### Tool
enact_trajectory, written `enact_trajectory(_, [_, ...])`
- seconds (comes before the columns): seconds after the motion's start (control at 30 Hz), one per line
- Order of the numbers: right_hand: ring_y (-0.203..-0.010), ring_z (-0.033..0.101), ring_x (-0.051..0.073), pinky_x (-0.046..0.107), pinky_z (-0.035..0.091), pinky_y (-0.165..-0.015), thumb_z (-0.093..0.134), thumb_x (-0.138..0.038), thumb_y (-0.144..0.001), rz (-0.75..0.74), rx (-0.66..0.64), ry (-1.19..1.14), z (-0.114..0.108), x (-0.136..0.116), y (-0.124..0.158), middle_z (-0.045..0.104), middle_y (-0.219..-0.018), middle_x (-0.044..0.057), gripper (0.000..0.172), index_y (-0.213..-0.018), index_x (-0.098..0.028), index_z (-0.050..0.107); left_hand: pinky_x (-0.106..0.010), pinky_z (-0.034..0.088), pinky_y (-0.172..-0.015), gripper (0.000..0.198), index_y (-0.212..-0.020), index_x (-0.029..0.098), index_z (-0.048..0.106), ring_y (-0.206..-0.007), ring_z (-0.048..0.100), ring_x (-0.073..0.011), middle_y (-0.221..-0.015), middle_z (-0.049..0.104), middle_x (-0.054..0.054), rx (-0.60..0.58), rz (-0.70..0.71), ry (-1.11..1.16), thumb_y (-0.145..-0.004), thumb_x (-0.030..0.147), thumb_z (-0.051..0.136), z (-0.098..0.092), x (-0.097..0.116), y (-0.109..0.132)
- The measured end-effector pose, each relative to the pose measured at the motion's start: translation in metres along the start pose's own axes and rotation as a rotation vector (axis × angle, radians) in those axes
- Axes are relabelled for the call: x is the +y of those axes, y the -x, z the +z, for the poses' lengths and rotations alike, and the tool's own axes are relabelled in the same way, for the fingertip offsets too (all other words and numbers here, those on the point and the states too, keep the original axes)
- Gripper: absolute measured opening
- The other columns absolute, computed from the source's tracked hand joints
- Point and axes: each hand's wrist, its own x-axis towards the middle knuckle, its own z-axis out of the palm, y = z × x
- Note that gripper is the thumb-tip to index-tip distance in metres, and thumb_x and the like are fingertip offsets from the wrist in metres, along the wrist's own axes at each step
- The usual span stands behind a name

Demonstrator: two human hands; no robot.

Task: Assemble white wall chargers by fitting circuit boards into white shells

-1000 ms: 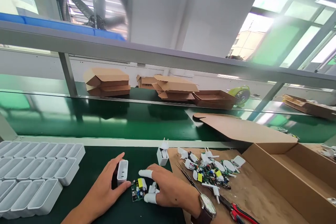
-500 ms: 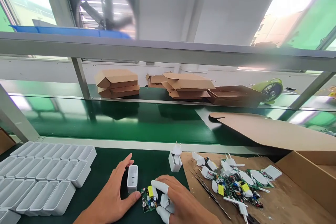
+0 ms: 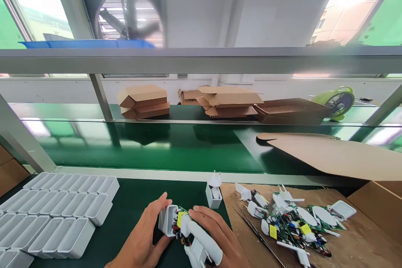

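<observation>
My left hand (image 3: 145, 233) is closed around a white plastic charger case (image 3: 166, 220), thumb on the near side and fingers on the far side. The case lies tilted with its open end facing right. White finger cots cover some fingers of my right hand (image 3: 221, 236), which grips a circuit board (image 3: 180, 222) with a yellow transformer and white parts. The board's left end is at the mouth of the case; how far inside it reaches is hidden. Behind my hands stands another white case (image 3: 213, 196) with a plug piece in its top.
Rows of open white cases (image 3: 75, 234) fill the left side. On the right, a brown cardboard sheet (image 3: 333, 255) carries a pile of circuit boards (image 3: 292, 222) and metal tweezers (image 3: 259, 234). A cardboard box (image 3: 377, 201) borders it. A green conveyor belt (image 3: 150, 150) runs behind.
My left hand has taken hold of the case and tilted it, so its open end faces right. My right hand has raised the circuit board and brought it to that opening.
</observation>
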Motion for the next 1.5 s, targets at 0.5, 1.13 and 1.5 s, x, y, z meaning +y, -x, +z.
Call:
enact_trajectory(0.5, [-0.138, 0.058, 0.026, 0.038, 0.056, -0.111, 0.052, -0.001, -0.084, -0.012, -0.091, -0.045, -0.001, 0.003, 0.001, 0.069, -0.139, 0.014, 0.072, -0.154, -0.014, 0.045, -0.052, 0.048, -0.120, 0.053, -0.155, 0.033, 0.042, -0.146, 0.055, -0.0326, -0.155, 0.059, -0.011, 0.082, 0.018, 0.034, -0.105, 0.029, 0.058, 0.003, 0.004, 0.000])
enact_trajectory(1.13, [-0.138, 0.057, 0.025, 0.037, 0.052, -0.114, 0.052, -0.002, -0.088, 0.078, -0.107, -0.058, 0.003, 0.003, 0.004, 0.067, -0.140, 0.013, 0.069, -0.155, -0.014, 0.044, -0.050, 0.047, -0.121, 0.069, -0.161, 0.032, 0.030, -0.145, 0.054, -0.0296, -0.158, 0.055, -0.011, -0.003, 0.069, 0.037, -0.100, 0.015, 0.057, -0.006, 0.011, -0.002])
enact_trajectory(1.5, [-0.132, 0.062, 0.024, 0.035, 0.055, -0.111, 0.058, -0.007, -0.094, 0.107, -0.095, -0.046, 0.001, 0.001, -0.003, 0.070, -0.137, 0.012, 0.061, -0.153, -0.018, 0.047, -0.054, 0.048, -0.119, 0.070, -0.160, 0.031, 0.030, -0.147, 0.051, -0.0321, -0.158, 0.054, -0.014, -0.019, 0.075, 0.025, -0.099, 0.015, 0.062, -0.009, 0.012, -0.003])
